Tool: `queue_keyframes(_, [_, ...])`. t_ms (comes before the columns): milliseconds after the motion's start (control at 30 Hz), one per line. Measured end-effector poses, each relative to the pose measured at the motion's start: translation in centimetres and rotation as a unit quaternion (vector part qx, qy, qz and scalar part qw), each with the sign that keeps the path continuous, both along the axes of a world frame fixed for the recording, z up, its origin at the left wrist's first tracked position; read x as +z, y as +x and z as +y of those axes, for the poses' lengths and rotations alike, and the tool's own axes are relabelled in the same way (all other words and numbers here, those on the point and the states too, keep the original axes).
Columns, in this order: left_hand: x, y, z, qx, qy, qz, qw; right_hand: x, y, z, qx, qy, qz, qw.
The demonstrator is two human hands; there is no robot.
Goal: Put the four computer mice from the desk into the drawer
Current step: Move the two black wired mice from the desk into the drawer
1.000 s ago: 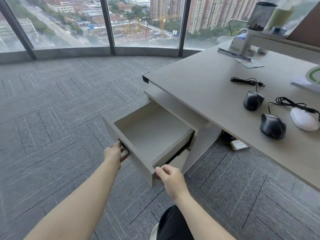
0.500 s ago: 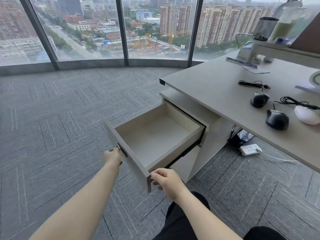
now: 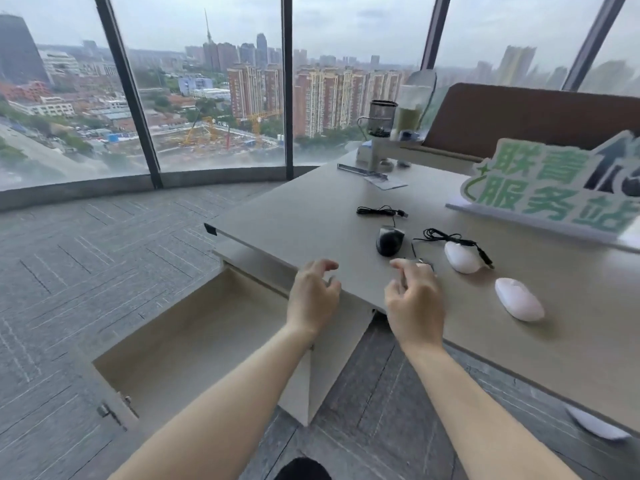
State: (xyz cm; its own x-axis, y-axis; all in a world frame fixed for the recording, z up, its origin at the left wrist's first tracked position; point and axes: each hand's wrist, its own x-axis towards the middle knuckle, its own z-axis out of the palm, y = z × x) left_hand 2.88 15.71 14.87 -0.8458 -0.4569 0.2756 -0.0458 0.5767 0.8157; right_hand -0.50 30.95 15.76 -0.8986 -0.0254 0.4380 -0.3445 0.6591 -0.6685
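Where grey carpet (image 3: 86, 254) meets tall windows (image 3: 214, 98), the beige desk (image 3: 311, 216) stands.

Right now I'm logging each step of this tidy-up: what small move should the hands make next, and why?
Probably lower the right hand onto the dark mouse that is mostly hidden under its fingers and close on it. The drawer already stands open and empty, both hands are open and hold nothing, and the other black mouse and two white mice lie farther off.

Drawer (image 3: 194, 344) pulled open below left hand (image 3: 313, 299), black mouse (image 3: 390, 240) beyond right hand (image 3: 414, 301), two white mice (image 3: 462, 257) (image 3: 518, 298) to its right, fourth mostly hidden behind it.
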Motion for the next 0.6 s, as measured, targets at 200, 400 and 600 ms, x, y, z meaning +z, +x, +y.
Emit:
queue_keyframes(200, [0.9,-12.1,5.3,-0.09,-0.014,-0.126,0.988,-0.1,-8.2,2.9,0.003,0.237,-0.199,0.951])
queue_keyframes(400, [-0.6,-19.5,6.1,-0.06,-0.065,-0.185,0.979,-0.5,-10.8,3.6,0.009,0.271,-0.18,0.946])
queue_keyframes(600, [-0.5,-21.5,6.7,0.014,-0.179,-0.198,0.964,-0.3,-12.6,5.6,0.009,0.22,-0.179,0.959])
